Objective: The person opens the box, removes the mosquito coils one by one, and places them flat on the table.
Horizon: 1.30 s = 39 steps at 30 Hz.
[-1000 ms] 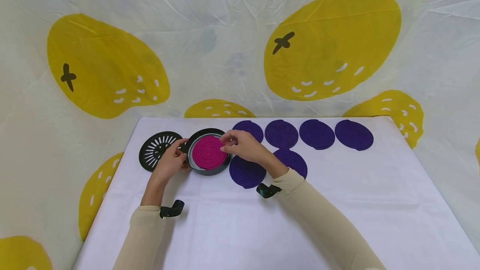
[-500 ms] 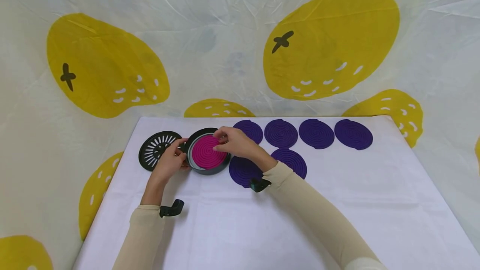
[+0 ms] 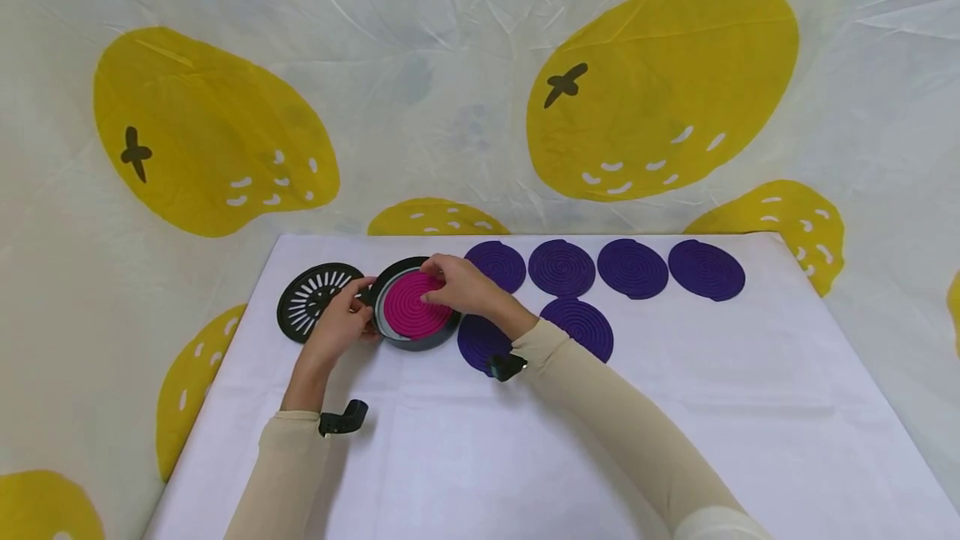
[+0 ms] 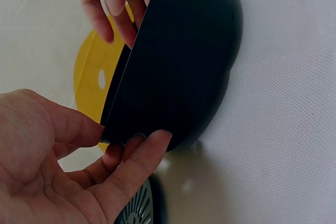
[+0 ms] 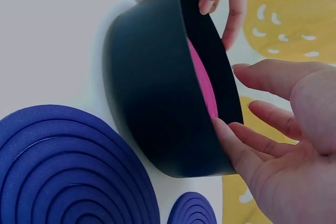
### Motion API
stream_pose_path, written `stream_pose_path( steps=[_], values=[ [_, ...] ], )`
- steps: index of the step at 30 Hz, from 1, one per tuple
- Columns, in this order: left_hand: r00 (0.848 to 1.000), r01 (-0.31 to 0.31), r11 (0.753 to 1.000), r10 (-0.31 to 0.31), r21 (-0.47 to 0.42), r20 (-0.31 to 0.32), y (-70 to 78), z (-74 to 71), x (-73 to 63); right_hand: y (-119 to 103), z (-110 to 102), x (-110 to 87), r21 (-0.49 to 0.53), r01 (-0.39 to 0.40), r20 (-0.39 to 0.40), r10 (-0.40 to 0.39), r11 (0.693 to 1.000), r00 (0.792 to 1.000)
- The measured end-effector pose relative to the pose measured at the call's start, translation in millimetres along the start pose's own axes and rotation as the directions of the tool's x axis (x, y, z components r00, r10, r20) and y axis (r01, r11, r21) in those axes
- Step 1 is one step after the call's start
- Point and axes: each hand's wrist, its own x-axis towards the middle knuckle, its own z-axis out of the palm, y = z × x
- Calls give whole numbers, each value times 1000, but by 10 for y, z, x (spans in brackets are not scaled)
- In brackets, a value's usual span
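Observation:
A pink spiral mosquito coil [image 3: 408, 307] lies inside a round black tin [image 3: 417, 345] with a pale inner base. My left hand [image 3: 339, 323] grips the tin's left wall, its thumb at the rim and fingers against the outside in the left wrist view. Over the tin's open top is my right hand [image 3: 467, 286], thumb and fingers spread apart above the pink coil; whether the tips touch it I cannot tell. In the right wrist view only a sliver of the pink coil [image 5: 203, 77] shows past the tin's wall [image 5: 152, 82].
A black slotted lid [image 3: 300, 307] lies left of the tin, partly behind my left hand. Several purple coils [image 3: 562, 267] lie to the right in two rows, the nearest purple coil [image 3: 480, 344] close beside the tin. A white cloth [image 3: 675, 440] covers the table.
My right hand has moved left from the tin's right rim, further over the pink coil. The left hand and the tin have stayed put.

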Motion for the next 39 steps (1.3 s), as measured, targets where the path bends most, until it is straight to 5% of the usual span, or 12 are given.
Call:
stream_pose_path(
  steps=[29,39],
  values=[
    [1000,15,1000,-15,1,3,36,-16,-8,-25,8,127,-87,27,28,-25,996,999],
    [1000,11,1000,-11,9,-1,46,-16,-12,45,-3,161,-36,17,3,-17,999,1000]
  ],
)
